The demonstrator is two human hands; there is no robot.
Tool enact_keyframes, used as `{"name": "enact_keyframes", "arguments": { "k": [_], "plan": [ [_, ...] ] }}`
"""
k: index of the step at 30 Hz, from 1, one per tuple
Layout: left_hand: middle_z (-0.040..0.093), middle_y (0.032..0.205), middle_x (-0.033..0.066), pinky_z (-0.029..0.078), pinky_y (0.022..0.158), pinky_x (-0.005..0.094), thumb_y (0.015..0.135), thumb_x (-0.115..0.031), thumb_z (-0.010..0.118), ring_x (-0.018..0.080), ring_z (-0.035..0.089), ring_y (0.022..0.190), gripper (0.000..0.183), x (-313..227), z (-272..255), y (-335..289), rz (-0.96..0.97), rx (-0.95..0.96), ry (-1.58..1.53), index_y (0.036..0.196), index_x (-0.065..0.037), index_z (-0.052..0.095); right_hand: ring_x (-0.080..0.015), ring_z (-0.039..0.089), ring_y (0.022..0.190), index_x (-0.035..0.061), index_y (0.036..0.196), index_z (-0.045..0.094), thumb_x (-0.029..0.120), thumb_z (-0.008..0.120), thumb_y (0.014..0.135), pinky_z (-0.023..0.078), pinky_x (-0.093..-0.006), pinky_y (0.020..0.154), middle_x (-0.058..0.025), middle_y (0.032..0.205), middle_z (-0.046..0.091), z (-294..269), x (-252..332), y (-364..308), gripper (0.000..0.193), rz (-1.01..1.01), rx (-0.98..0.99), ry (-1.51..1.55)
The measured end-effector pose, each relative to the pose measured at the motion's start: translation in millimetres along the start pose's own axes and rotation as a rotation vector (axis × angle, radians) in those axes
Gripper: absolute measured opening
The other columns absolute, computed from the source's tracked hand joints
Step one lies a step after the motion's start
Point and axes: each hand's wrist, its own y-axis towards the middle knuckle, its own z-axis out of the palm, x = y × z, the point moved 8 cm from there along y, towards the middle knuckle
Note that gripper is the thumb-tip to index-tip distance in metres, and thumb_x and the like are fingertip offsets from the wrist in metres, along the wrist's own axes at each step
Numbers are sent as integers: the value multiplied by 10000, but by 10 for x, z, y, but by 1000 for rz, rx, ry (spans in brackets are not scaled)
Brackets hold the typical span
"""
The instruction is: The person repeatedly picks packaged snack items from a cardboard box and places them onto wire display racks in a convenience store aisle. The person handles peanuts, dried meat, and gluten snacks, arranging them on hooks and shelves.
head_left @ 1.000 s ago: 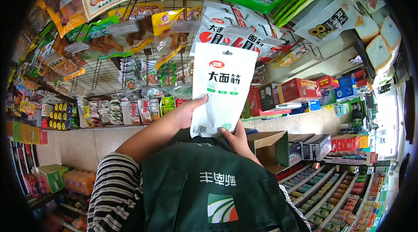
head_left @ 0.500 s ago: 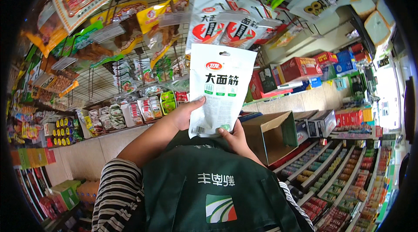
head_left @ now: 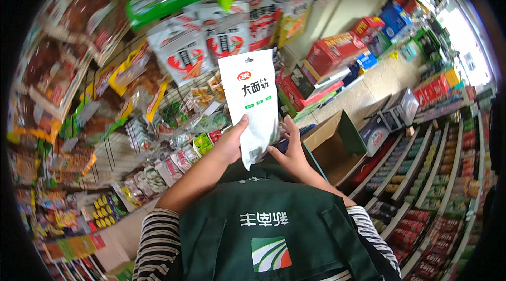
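Note:
A white snack packet [head_left: 256, 115] with a red logo, dark lettering and a punched hang hole stands upright before me, its back bulging slightly. My left hand [head_left: 230, 143] grips its lower left edge, thumb across the front and the other fingers hidden behind. By its lower right edge is my right hand [head_left: 291, 150], open with fingers spread upward; its thumb tip meets or nearly meets the packet. Beyond the packet's top, similar white packets with red pictures [head_left: 185, 59] hang from the rack.
Bagged snacks [head_left: 79, 12] fill the wire rack [head_left: 108, 154] at left. An open cardboard box [head_left: 337, 149] stands just right of my right hand. Red cartons [head_left: 334, 51] are stacked beyond it. Sloped shelves of cans [head_left: 421, 228] line the right. I wear a dark green apron [head_left: 274, 202].
My right hand has loosened from the packet's lower corner and its fingers have spread. The packet has turned slightly. My view has swung, tilting the racks and bringing the hanging packets further left.

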Motion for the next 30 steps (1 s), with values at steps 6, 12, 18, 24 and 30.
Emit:
{"name": "enact_keyframes", "arguments": {
  "k": [6, 12, 18, 24, 30],
  "plan": [
    [452, 1182, 126, 369, 903, 357, 906, -298, 338, 225, 463, 1064, 437, 591, 593, 612, -165, 69, 167, 1227, -2, 336, -320, 346, 1112, -23, 1291, 147, 208, 657, 692, 284, -385, 945, -229, 1184, 322, -640, -547, -46, 820, 131, -213, 98],
    [478, 1160, 120, 381, 881, 344, 888, -275, 400, 221, 476, 1049, 423, 1198, 796, 1116, -383, 20, 375, 1207, 1, 365, -161, 463, 1007, -41, 1168, 367, 136, 576, 780, 346, -292, 890, -107, 1090, 497, -1215, -1293, -379, 475, 476, -149, 923],
    [410, 1212, 115, 399, 842, 341, 872, -315, 437, 200, 446, 1062, 488, 1646, 678, 1468, -445, 64, 737, 1258, -53, 295, -211, 560, 863, -46, 1118, 402, 181, 517, 830, 460, -318, 752, -135, 990, 550, -1407, -2363, -1292, 384, 944, -459, 1194],
    [401, 1232, 137, 399, 856, 338, 891, -250, 390, 217, 457, 1070, 395, 1469, 204, 1486, -411, -89, 741, 1220, -37, 347, -242, 560, 858, -22, 1140, 412, 239, 440, 870, 467, -359, 737, -134, 1039, 535, -922, -3585, -1890, 377, 1282, -814, 1308],
    [448, 1187, 124, 410, 836, 316, 886, -254, 400, 193, 495, 1018, 363, 1016, -131, 1268, -295, -364, 646, 1176, -36, 400, -228, 536, 738, 1, 1005, 520, 209, 570, 791, 439, -361, 619, -93, 901, 554, -947, -4553, -1942, 303, 1511, -965, 697]
  ]
}}
